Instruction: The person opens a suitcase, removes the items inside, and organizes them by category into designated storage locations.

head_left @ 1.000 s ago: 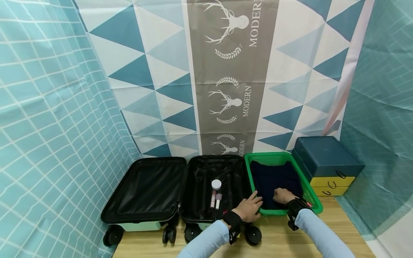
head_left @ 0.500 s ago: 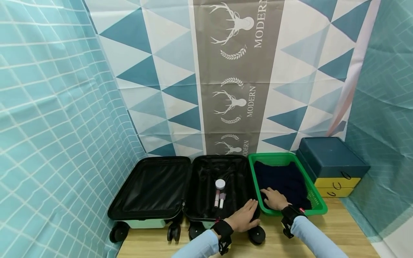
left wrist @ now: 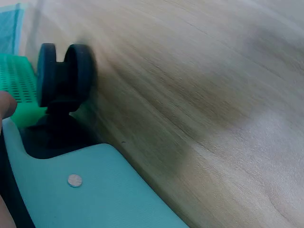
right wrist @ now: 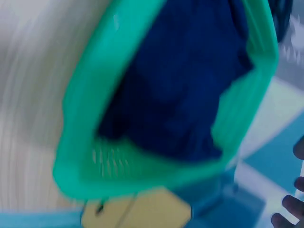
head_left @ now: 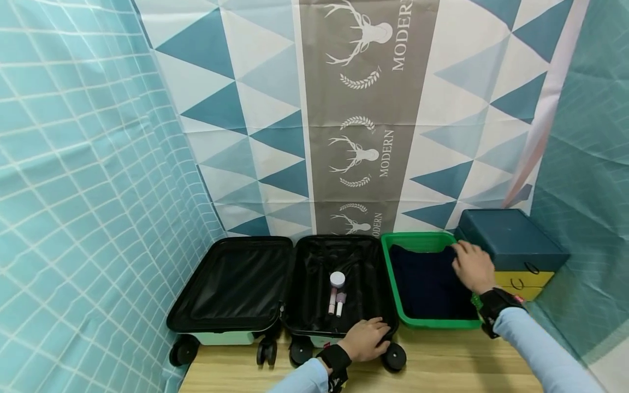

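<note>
My left hand (head_left: 365, 339) rests on the front right edge of an open suitcase, whose black-lined compartment (head_left: 363, 262) faces up. In the left wrist view, a fingertip (left wrist: 5, 104) lies at the rim of its mint-green shell (left wrist: 104, 190). My right hand (head_left: 474, 267) is over the right side of a green plastic basket (head_left: 417, 240); its fingers (right wrist: 293, 206) are spread and hold nothing. Folded dark navy cloth (head_left: 427, 284) lies in the basket. Inside the suitcase are a round white-lidded jar (head_left: 337, 279), a pink tube (head_left: 332, 301) and a small purple-and-white bottle (head_left: 340, 304).
To the left lies the suitcase's other black-lined half (head_left: 241, 284). Black caster wheels (head_left: 394, 357) stick out toward the front. Stacked blue and yellow boxes (head_left: 513, 240) stand right of the basket. A patterned curtain (head_left: 363, 120) hangs behind, above the wooden table (head_left: 422, 365).
My right hand has gone from the cloth to the basket's front left, then up to its right side. My left hand has slid slightly off the basket corner, onto the suitcase edge.
</note>
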Demonstrator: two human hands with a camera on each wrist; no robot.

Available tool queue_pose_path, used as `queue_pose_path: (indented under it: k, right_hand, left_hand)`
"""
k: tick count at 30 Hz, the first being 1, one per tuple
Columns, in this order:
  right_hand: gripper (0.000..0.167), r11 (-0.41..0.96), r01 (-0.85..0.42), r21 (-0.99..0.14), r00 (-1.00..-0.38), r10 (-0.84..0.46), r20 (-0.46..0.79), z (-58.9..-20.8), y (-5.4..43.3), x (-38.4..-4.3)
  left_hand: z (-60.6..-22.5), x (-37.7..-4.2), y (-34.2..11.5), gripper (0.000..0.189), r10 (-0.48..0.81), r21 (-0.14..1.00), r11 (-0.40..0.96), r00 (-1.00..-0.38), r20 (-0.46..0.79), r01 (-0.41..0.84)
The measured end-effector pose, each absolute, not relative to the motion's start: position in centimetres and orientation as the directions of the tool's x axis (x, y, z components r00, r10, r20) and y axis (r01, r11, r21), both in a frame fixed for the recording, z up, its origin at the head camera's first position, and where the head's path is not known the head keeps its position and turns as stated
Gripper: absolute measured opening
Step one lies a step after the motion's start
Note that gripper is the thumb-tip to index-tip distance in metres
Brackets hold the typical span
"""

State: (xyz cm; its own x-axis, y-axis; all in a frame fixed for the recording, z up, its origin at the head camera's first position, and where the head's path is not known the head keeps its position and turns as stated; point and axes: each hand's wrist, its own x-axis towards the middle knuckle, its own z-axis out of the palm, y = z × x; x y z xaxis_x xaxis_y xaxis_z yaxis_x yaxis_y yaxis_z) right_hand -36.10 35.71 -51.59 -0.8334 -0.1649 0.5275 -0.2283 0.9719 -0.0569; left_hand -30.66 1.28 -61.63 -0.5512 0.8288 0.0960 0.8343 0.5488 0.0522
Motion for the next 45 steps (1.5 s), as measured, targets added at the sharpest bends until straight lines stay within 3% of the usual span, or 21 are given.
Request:
queue_pose_path:
  k: [2, 6, 17, 23, 33, 40, 45]
  right_hand:
    - [0.041, 0.974, -0.220, -0.043, -0.817, -0.160, 0.553, -50.5, 37.2, -36.1]
    - [0.043, 0.985, -0.167, -0.046, -0.853, -0.121, 0.508, -49.5, 39.6, -35.6]
    - [0.037, 0.991, -0.084, -0.104, -0.918, -0.036, 0.396, -50.6, 42.8, -34.5]
    - [0.040, 0.992, -0.057, -0.110, -0.894, -0.002, 0.448, -50.9, 43.0, -34.4]
    - [0.035, 0.995, -0.092, -0.027, -0.854, -0.065, 0.516, -51.4, 43.7, -33.9]
    - [0.035, 0.992, -0.123, 0.040, -0.776, -0.122, 0.619, -52.0, 43.9, -32.5]
    - [0.026, 0.985, -0.152, 0.084, -0.678, -0.166, 0.716, -52.5, 44.0, -31.6]
  left_hand:
    - [-61.7, -30.6, 1.2, 0.038, 0.820, 0.014, 0.564, -0.561, 0.110, 0.826]
    - [-62.0, -30.5, 1.1, 0.036, 0.816, -0.039, 0.569, -0.558, 0.152, 0.821]
    - [-63.0, -30.3, 1.2, 0.036, 0.813, -0.077, 0.564, -0.536, 0.229, 0.822]
    - [-63.5, -30.6, 1.3, 0.036, 0.809, -0.098, 0.569, -0.535, 0.244, 0.816]
    - [-63.5, -30.5, 1.4, 0.036, 0.807, -0.108, 0.571, -0.532, 0.257, 0.814]
    - [-63.5, -30.5, 1.3, 0.037, 0.799, -0.106, 0.579, -0.536, 0.273, 0.809]
    - [-63.5, -30.6, 1.3, 0.037, 0.800, -0.126, 0.575, -0.524, 0.294, 0.808]
